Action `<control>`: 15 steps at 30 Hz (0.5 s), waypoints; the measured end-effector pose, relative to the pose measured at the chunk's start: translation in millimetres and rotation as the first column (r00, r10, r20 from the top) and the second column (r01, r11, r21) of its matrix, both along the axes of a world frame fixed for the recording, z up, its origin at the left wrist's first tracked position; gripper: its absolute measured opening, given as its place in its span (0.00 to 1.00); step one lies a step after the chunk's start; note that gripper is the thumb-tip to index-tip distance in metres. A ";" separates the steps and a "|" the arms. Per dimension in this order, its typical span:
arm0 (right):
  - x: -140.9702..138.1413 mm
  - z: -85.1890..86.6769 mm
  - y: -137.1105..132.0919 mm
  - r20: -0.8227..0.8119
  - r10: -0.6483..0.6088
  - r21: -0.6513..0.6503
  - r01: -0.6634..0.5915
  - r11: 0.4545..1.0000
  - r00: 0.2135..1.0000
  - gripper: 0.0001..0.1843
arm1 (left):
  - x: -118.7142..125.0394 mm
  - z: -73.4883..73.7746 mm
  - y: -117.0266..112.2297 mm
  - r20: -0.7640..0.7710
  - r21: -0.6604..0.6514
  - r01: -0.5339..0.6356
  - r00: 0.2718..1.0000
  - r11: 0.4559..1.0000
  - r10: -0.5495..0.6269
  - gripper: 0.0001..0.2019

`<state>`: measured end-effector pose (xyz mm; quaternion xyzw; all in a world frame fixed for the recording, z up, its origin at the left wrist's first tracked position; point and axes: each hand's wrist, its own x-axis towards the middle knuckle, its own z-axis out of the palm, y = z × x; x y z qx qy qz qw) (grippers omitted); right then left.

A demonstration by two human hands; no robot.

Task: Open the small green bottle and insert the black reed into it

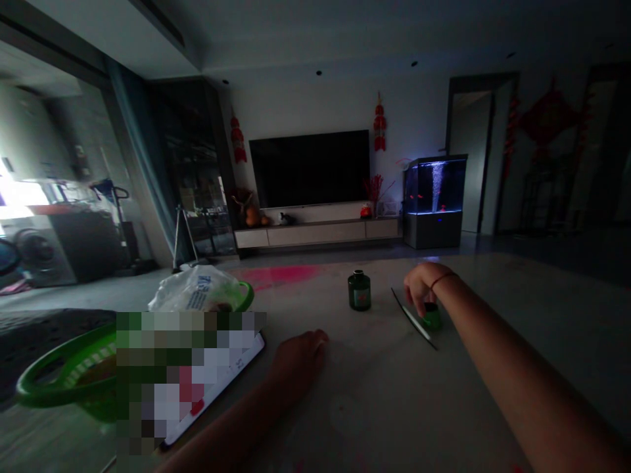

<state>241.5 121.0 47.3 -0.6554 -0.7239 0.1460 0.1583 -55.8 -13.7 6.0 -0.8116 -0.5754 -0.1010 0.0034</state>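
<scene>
My right hand [422, 289], with a thin cord bracelet on its wrist, grips the top of a small green object [432, 318], perhaps a cap or small jar, on the pale table [374, 394]. Just left of it lies a thin dark-edged strip [413, 316], close to my fingers. A dark green glass bottle [359, 291] with a black top stands upright further left, apart from both hands. My left hand [302, 357] rests on the table with curled fingers, holding nothing, beside a white-edged tablet or board [231, 387], partly pixelated.
A green plastic basket [64, 378] and a white plastic bag [197, 291] sit at the table's left. A pink smear [276, 276] marks the far side. Beyond stand a TV cabinet, a lit aquarium and a washing machine.
</scene>
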 end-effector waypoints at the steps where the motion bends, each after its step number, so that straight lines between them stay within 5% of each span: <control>1: -2.9 2.3 -2.4 0.040 0.022 -0.091 -0.018 0.996 0.999 0.14 | -0.1 0.1 0.0 -0.001 -0.003 0.001 1.000 1.000 -0.001 0.14; 5: -10.4 13.1 -9.3 0.136 0.143 -0.306 -0.096 0.947 0.980 0.13 | 0.0 1.2 -0.5 -0.006 -0.028 0.001 1.000 1.000 -0.001 0.15; 12: -37.2 20.6 -10.8 -0.011 0.409 -0.225 -0.401 0.888 0.912 0.14 | 0.9 0.8 -0.8 -0.009 -0.012 -0.001 1.000 1.000 0.001 0.15; 15: -49.8 14.9 -11.8 0.015 0.420 -0.283 -0.399 0.872 0.907 0.14 | 1.4 1.4 -1.1 -0.008 -0.015 -0.011 1.000 1.000 0.011 0.15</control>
